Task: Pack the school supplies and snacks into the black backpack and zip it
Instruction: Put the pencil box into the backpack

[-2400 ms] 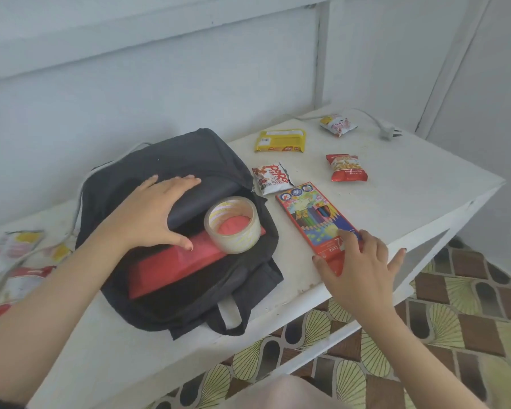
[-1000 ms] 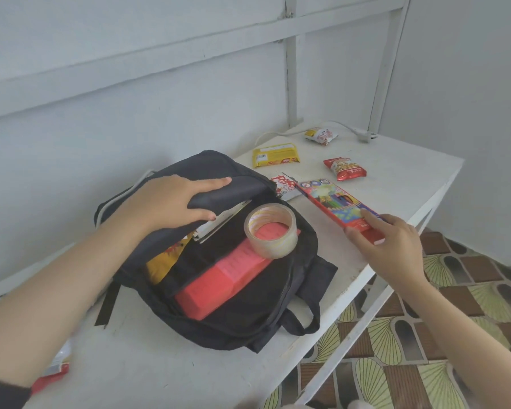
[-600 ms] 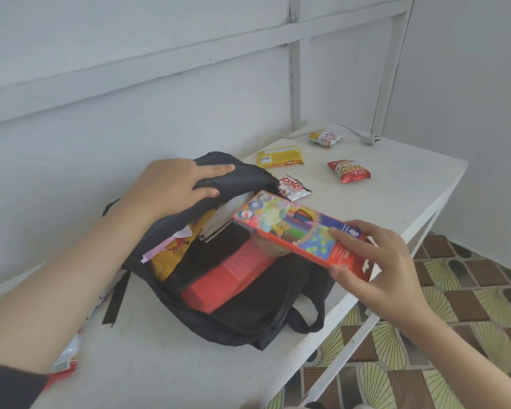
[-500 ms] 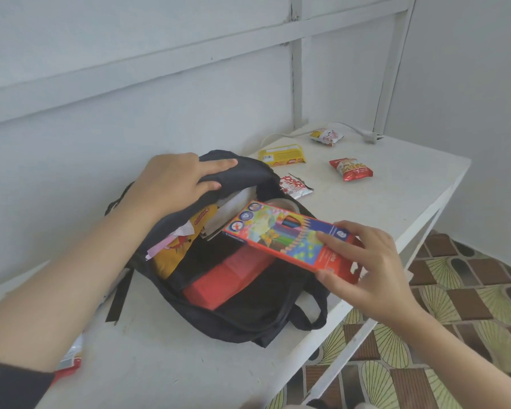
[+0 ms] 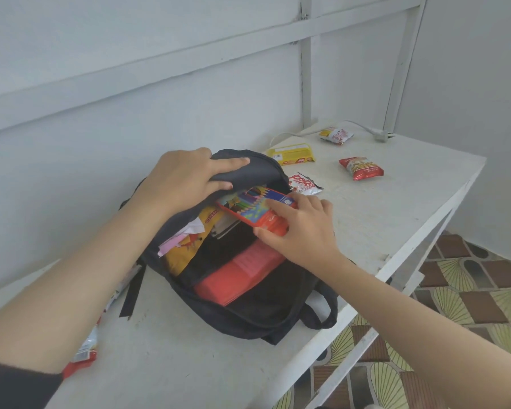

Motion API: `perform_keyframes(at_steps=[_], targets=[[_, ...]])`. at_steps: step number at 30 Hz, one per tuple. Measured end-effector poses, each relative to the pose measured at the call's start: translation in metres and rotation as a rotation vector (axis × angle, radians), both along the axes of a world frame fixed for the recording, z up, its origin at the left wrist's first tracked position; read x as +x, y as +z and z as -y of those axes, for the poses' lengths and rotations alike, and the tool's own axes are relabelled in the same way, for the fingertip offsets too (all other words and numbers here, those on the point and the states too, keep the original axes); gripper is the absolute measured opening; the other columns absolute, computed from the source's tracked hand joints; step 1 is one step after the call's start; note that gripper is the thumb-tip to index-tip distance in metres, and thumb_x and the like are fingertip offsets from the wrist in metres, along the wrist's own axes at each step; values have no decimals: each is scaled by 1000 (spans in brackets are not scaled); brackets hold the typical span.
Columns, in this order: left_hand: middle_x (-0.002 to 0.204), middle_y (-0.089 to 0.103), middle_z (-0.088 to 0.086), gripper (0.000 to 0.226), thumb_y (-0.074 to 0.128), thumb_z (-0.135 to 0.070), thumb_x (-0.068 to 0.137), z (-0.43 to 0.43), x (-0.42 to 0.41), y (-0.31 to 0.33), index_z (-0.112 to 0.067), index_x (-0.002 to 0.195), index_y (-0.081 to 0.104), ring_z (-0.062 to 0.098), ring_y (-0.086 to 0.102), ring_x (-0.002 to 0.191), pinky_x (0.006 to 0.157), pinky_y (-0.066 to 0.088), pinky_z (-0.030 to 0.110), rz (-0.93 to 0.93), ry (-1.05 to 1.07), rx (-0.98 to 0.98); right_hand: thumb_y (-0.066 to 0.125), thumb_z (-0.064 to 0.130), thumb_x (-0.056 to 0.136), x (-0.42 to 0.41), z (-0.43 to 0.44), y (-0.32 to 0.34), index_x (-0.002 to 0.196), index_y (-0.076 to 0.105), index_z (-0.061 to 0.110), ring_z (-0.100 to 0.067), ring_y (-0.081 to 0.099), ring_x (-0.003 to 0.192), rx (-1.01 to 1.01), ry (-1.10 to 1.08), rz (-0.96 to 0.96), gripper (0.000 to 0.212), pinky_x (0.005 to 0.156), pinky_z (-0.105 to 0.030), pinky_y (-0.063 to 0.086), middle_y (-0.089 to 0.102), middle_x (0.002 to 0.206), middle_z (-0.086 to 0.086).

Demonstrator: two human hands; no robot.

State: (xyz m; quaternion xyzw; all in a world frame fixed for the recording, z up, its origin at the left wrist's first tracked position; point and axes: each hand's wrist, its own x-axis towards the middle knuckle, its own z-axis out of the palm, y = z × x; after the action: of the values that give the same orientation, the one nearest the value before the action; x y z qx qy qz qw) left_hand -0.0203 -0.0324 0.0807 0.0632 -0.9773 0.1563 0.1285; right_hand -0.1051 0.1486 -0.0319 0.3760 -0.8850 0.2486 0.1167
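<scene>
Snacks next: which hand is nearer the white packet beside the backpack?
Right: right hand beside the packet, holding the pencil box; left hand farther, gripping the backpack flap.

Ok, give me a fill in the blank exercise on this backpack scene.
The left hand holds the black ____ open.
The right hand holds the colored pencil box in its opening, beside a long ____ box.
Behind it lies a flat ____ packet.
Answers: backpack, red, yellow.

White table point(image 5: 396, 208) — bearing the open black backpack point(image 5: 245, 329), scattered snack packets point(image 5: 362, 168), a white plug point(image 5: 381, 134).
</scene>
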Motion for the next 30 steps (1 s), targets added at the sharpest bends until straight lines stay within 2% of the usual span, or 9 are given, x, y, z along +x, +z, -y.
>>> perform_keyframes(at_steps=[3, 5, 8, 11, 15, 18, 23, 28, 30], targets=[[78, 39, -2, 46, 38, -52, 92, -1, 1, -3, -55, 136, 26, 16, 43, 71, 60, 29, 30, 13, 3, 15, 35, 78, 78, 1, 10, 1, 138, 42, 37, -33, 33, 130, 164, -1, -15, 73, 103, -45, 22, 37, 146, -14], [77, 38, -2, 46, 37, -53, 92, -1, 2, -6, -55, 136, 27, 17, 46, 72, 61, 33, 31, 8, 9, 38, 32, 73, 82, 7, 8, -4, 142, 36, 33, -34, 26, 137, 167, -25, -27, 73, 109, -51, 17, 26, 152, -16], [76, 36, -3, 45, 36, -52, 92, 1, 4, -9, -54, 137, 27, 19, 48, 72, 63, 39, 33, -1, 7, 43, 28, 63, 87, 25, -5, -14, 141, 39, 23, -35, 28, 139, 62, -45, -58, 68, 112, -56, 6, 32, 150, -16], [76, 37, -3, 45, 37, -49, 93, 2, 3, -11, -53, 137, 28, 18, 45, 68, 59, 36, 32, -33, -20, 22, 16, 62, 91, 40, -16, -22, 143, 37, 17, -31, 26, 141, 143, 28, -86, 72, 111, -56, -12, 38, 148, -12], [68, 34, -2, 39, 52, -36, 92, 3, 4, -13, -37, 131, 51, 19, 37, 48, 43, 20, 22, -113, -156, -33, -4, 64, 88, 36, -8, -19, 145, 35, 12, -30, 24, 142, 219, 64, -94, 86, 108, -60, -15, 36, 149, -14], [64, 28, -4, 36, 53, -34, 87, 3, 5, -13, -31, 122, 62, 17, 29, 39, 42, 15, 16, -143, -228, -38, -1, 64, 89, 30, 7, -15, 148, 27, 13, -29, 19, 144, 241, 85, -118, 82, 106, -61, -19, 30, 152, -14], [64, 28, -3, 34, 58, -33, 89, 2, 8, -13, -31, 122, 62, 17, 28, 40, 43, 14, 14, -185, -247, -50, -6, 64, 83, 27, 38, -11, 151, 11, 16, -28, 9, 146, 303, 69, -146, 85, 100, -62, -27, 18, 156, -13], [64, 29, -3, 39, 65, -30, 86, 2, 9, -14, -32, 124, 60, 16, 28, 41, 43, 11, 14, -190, -223, -30, -16, 62, 77, 22, 62, -11, 151, 3, 15, -29, 2, 146, 362, 60, -171, 90, 98, -64, -26, 12, 158, -14], [64, 29, -4, 39, 66, -30, 85, 4, 9, -14, -33, 124, 60, 16, 29, 41, 41, 13, 15, -200, -208, -11, -18, 62, 76, 25, 61, -12, 151, 6, 14, -30, 2, 146, 354, 53, -160, 93, 99, -64, -25, 14, 157, -14]])
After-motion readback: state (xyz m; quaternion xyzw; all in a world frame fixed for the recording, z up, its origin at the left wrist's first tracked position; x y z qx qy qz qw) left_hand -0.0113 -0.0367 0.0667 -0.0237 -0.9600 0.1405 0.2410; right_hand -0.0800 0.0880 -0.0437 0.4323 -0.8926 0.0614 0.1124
